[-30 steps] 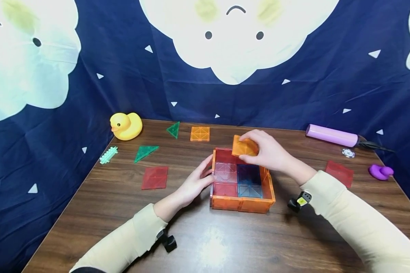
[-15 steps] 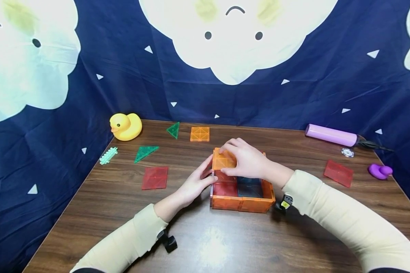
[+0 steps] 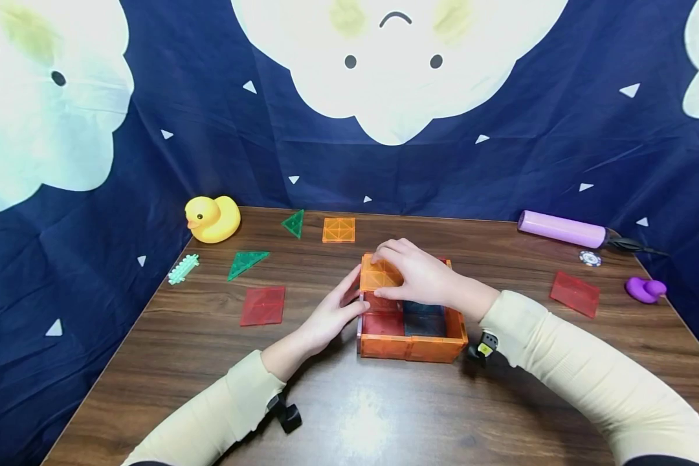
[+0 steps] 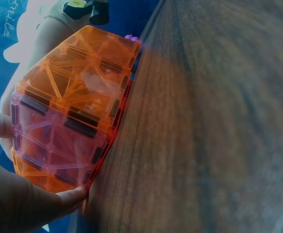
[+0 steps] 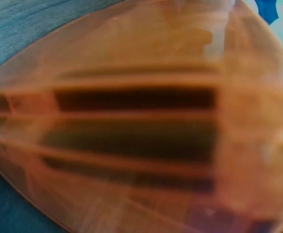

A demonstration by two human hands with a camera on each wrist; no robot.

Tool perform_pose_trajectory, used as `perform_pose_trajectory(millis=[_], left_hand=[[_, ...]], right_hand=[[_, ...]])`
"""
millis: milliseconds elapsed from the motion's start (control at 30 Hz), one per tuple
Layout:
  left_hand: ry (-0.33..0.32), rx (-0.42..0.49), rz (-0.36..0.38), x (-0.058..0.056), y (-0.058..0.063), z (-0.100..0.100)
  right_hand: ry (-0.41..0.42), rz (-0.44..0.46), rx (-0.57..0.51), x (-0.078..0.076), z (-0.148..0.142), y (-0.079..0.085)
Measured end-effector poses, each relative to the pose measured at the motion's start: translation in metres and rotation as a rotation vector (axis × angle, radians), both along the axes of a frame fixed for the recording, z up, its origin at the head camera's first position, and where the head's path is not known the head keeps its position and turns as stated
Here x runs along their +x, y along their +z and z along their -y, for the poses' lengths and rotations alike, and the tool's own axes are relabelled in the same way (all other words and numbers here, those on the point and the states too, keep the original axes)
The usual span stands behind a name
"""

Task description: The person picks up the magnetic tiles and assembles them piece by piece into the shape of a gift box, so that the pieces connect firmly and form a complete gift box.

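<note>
Orange box (image 3: 384, 346): translucent ribbed panels, edge to edge, on the wood-grain table (image 3: 332, 404); one side has a pink panel (image 4: 54, 141).
Left hand (image 3: 325, 317): fingers extended, spread against the box's left wall; bracing, I'd judge.
Box floor: glossy red squares (image 3: 384, 323) left, dark blue squares (image 3: 425, 325) right.
Right hand (image 3: 416, 272): narrow, pinching the orange tile (image 3: 377, 277) between thumb and fingers.
Tile position: flat over the box's far left corner.
Change: a second ago the tile was tilted in the air above the far side; now it's down. I read that as one corner capped, the rest uncovered.
Right wrist feed: blurred orange, so I can't confirm seating on the rim.
Flat pieces: red tiles (image 3: 262, 306) either side, green triangles (image 3: 248, 263) left, another orange square (image 3: 339, 230) behind.
Toys: smooth purple duck (image 3: 645, 290) right, rounded yellow duck (image 3: 212, 219) far left.
Backdrop (image 3: 443, 168): creased navy fabric, white clouds.
</note>
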State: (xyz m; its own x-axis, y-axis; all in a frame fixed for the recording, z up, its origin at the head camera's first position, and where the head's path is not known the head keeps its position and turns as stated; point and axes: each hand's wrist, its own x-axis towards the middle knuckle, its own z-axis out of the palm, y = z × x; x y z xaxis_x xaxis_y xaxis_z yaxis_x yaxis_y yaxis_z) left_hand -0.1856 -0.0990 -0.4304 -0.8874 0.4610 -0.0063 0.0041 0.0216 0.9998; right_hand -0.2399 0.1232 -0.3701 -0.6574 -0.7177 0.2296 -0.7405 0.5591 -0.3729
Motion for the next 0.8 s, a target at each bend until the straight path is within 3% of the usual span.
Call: perform_pose_trajectory(millis=[500, 633, 800], left_hand=[[0.001, 0.001, 0.006, 0.001, 0.002, 0.001], [0.011, 0.006, 0.017, 0.001, 0.0, 0.0], [0.023, 0.008, 0.012, 0.001, 0.0, -0.001]], right_hand=[[0.031, 0.044, -0.009, -0.006, -0.009, 0.006], [0.023, 0.008, -0.137, -0.001, -0.026, 0.017], [0.01, -0.162, -0.384, 0.015, -0.065, 0.028]])
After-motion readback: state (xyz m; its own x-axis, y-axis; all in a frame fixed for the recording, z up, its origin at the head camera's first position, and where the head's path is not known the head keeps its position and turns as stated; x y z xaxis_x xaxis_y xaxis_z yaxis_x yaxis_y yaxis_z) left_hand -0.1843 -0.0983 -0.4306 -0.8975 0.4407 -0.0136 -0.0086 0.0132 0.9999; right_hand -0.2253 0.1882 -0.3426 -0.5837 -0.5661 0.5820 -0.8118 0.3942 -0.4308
